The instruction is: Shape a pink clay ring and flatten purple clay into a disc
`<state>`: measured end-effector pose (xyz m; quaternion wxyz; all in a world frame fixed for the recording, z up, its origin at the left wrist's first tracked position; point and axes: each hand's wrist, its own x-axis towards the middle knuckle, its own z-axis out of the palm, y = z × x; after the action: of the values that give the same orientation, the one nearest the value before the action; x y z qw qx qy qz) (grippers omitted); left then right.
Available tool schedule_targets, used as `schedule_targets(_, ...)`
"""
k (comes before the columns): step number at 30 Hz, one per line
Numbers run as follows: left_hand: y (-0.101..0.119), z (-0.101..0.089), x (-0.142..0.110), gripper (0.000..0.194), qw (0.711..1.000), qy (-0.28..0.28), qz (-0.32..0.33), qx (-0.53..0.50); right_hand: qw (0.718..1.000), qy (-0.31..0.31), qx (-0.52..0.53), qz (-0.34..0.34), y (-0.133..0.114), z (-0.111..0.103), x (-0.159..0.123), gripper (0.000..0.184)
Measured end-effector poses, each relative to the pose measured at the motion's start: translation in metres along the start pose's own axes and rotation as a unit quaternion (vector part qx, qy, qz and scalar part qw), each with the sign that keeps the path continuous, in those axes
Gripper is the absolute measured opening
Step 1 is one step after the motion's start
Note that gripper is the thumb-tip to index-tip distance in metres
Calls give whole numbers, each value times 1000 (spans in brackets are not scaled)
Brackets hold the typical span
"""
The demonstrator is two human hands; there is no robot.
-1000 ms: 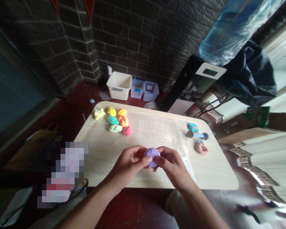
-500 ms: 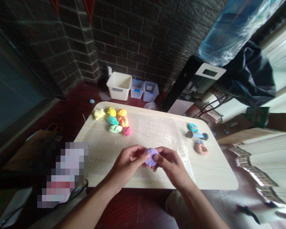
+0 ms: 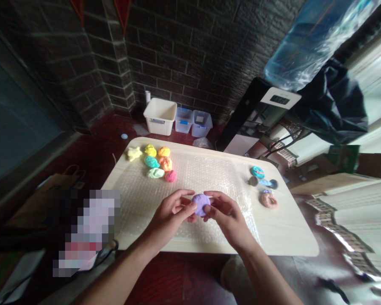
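A flattened round lump of purple modelling clay (image 3: 201, 204) is held between both hands above the bubble wrap (image 3: 206, 173). My left hand (image 3: 174, 208) grips its left edge, thumb on the near face. My right hand (image 3: 224, 210) pinches the right edge, its thumb also on the near face. Fingers behind the clay are partly hidden. Beyond my left hand lie several clay lumps, among them a pink one (image 3: 170, 176), a pale green one (image 3: 155, 173), a teal one (image 3: 151, 162) and an orange one (image 3: 165, 163).
At the table's right lie a blue clay disc (image 3: 258, 171), a dumbbell-shaped piece (image 3: 264, 182) and a pinkish ring (image 3: 269, 200). A white basket (image 3: 160, 118) and two clear bins (image 3: 201, 125) stand on the floor behind the table (image 3: 288, 228). A water dispenser (image 3: 250, 118) rises at back right.
Some fingers have lifted and spread a little around the purple clay, whose round face now shows more fully. Both hands still hold it. The view has shifted slightly.
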<state>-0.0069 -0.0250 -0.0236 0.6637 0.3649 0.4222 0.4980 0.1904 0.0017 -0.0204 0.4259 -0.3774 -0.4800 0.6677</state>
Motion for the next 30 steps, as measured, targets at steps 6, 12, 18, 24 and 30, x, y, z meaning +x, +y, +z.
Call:
schedule_targets(6, -5, -10, -3, 44, 998, -21, 48, 29, 999, -32, -24, 30, 5, -4, -2, 48)
schedule_targets(12, -5, -10, -9, 46, 996, -13, 48, 75, 982, -44, -178, -46, 10, -5, -8, 48)
schedule_targets(18, 4, -13, -8, 36, 979, 135, 114, 105, 944, -15, -320, -83, 14, -13, -10, 41)
schedule_targets(24, 9, -27, -3, 22, 952, 238, 183, 51, 900, -16, -415, -132, 19, -11, -6, 32)
schedule_targets(30, 30, -32, -7, 21, 915, 323, 241, -10, 918, 12, -368, -149, 24, -3, -3, 38)
